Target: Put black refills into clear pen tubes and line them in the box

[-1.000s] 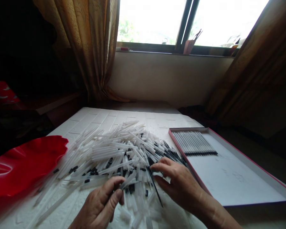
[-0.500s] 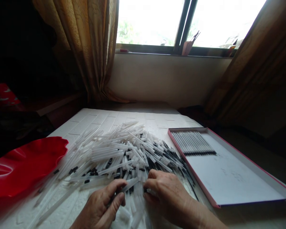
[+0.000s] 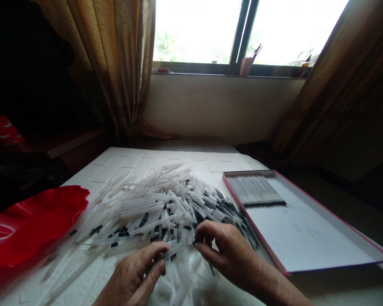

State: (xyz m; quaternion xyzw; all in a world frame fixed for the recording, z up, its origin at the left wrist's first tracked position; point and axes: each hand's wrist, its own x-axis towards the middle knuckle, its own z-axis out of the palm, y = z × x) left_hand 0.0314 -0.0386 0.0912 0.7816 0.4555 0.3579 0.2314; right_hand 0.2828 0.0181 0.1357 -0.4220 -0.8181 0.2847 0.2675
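Observation:
At the lower middle, my left hand (image 3: 143,267) is closed around a translucent white pen barrel (image 3: 172,251) that sticks out to the right past its fingertips. My right hand (image 3: 225,246), to the right of it, pinches a small black piece (image 3: 195,243) between thumb and forefinger. A thin dark tip shows below that hand; I cannot tell whether it belongs to the same piece. Ahead of both hands spreads a heap of clear pen barrels (image 3: 143,206) with black end pieces among them. Dark pen refills (image 3: 223,206) lie on the heap's right side.
To the right stands a shallow pink-edged box (image 3: 306,238) with a row of finished-looking pens (image 3: 257,190) in its far left corner. A red wavy-rimmed dish (image 3: 41,216) sits at the left. A window and curtains (image 3: 124,63) are behind the white table (image 3: 121,159).
My right hand has lifted slightly and turned, so its pinch on the black piece now shows. My left hand has hardly moved. The view has shifted slightly.

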